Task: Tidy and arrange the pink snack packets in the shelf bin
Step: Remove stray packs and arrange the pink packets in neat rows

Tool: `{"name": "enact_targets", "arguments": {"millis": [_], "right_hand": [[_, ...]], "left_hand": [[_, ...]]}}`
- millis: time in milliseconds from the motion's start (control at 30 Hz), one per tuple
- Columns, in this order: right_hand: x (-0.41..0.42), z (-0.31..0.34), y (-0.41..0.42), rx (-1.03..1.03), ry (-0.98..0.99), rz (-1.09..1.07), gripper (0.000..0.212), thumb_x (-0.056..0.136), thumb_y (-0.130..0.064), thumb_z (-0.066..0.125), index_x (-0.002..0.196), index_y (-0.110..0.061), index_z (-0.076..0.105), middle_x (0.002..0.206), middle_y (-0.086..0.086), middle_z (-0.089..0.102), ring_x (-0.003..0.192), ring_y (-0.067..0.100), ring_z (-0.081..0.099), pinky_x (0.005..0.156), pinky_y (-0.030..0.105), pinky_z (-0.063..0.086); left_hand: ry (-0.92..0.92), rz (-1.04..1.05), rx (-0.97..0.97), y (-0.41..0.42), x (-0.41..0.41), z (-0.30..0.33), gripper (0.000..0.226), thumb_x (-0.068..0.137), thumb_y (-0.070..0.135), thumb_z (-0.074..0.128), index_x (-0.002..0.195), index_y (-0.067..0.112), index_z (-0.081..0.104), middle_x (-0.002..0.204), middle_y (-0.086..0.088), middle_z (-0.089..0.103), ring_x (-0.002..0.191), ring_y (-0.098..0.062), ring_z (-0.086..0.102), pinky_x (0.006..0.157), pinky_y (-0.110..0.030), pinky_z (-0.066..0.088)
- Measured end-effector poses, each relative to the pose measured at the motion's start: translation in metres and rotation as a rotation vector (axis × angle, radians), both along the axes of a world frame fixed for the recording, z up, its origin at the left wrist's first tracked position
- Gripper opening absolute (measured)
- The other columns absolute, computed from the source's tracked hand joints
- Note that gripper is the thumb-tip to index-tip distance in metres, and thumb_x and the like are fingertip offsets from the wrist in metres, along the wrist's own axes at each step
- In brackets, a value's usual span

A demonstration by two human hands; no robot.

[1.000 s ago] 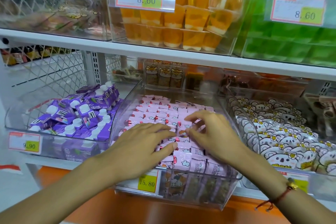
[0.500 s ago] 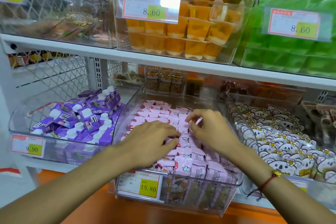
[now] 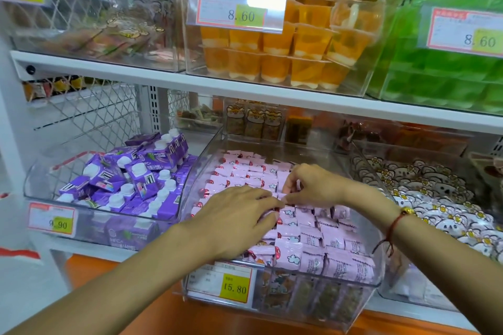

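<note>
pink packets (image 3: 313,236) sit in rows in the clear bin (image 3: 285,304), under both hands. right hand (image 3: 313,185) fingers pinch one packet mid-bin; left hand (image 3: 236,223) lies flat, fingers loose, pressing the rows. best to hold the neighbours down and slide that one in straight.
</note>
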State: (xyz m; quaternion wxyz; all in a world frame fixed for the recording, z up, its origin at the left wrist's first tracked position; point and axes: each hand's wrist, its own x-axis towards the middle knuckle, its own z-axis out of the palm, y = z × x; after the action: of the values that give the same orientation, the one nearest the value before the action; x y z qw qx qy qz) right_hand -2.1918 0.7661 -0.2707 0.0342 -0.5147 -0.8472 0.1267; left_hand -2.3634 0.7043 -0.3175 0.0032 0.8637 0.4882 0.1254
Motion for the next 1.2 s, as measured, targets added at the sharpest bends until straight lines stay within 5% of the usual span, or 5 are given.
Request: {"name": "enact_targets", "arguments": {"millis": [567, 700, 833, 1033, 1200], "right_hand": [[0.008, 0.003, -0.038, 0.555, 1.048, -0.245, 0.006, 0.096, -0.024, 0.05, 0.092, -0.022, 0.055, 0.096, 0.003, 0.062, 0.084, 0.015, 0.062, 0.071, 0.03, 0.054], [0.015, 0.006, -0.052, 0.208, 1.451, -0.383, 0.007, 0.097, -0.02, 0.051, 0.093, -0.017, 0.056, 0.091, 0.005, 0.067, 0.088, 0.022, 0.066, 0.076, 0.029, 0.054], [0.012, 0.006, -0.063, -0.354, 1.663, -0.434, 0.018, 0.097, -0.01, 0.049, 0.106, 0.001, 0.06, 0.098, 0.012, 0.066, 0.089, 0.015, 0.065, 0.067, 0.015, 0.055], [0.011, 0.009, -0.068, -0.394, 1.51, -0.417, 0.029, 0.093, -0.032, 0.056, 0.109, -0.008, 0.064, 0.095, 0.003, 0.064, 0.083, 0.012, 0.063, 0.071, 0.022, 0.056], [0.014, 0.007, -0.073, 0.22, 0.977, -0.202, 0.042, 0.09, -0.034, 0.059, 0.13, -0.03, 0.046, 0.127, -0.01, 0.052, 0.115, 0.003, 0.05, 0.092, 0.019, 0.04]], "left_hand": [[-0.205, 0.035, 0.059, -0.009, 0.0, 0.001, 0.041, 0.098, 0.045, 0.038, 0.138, 0.04, 0.039, 0.135, 0.016, 0.05, 0.116, -0.005, 0.044, 0.082, -0.022, 0.034], [-0.558, 0.081, 0.267, -0.024, 0.003, 0.012, 0.068, 0.081, 0.039, 0.069, 0.134, 0.049, 0.028, 0.132, 0.027, 0.041, 0.105, 0.006, 0.042, 0.076, -0.022, 0.04], [-0.427, -0.012, 0.432, -0.031, 0.004, 0.022, 0.065, 0.075, 0.023, 0.077, 0.129, 0.038, 0.045, 0.131, 0.022, 0.041, 0.11, -0.005, 0.049, 0.077, -0.032, 0.053], [-0.936, 0.042, 0.087, -0.029, -0.004, 0.025, 0.025, 0.081, 0.028, 0.071, 0.105, 0.035, 0.067, 0.101, 0.022, 0.069, 0.09, 0.0, 0.064, 0.074, -0.024, 0.053], [-1.442, 0.23, -0.435, -0.026, -0.001, 0.027, 0.013, 0.079, 0.035, 0.07, 0.088, 0.029, 0.078, 0.087, 0.02, 0.072, 0.073, 0.003, 0.067, 0.061, -0.017, 0.054]]}}
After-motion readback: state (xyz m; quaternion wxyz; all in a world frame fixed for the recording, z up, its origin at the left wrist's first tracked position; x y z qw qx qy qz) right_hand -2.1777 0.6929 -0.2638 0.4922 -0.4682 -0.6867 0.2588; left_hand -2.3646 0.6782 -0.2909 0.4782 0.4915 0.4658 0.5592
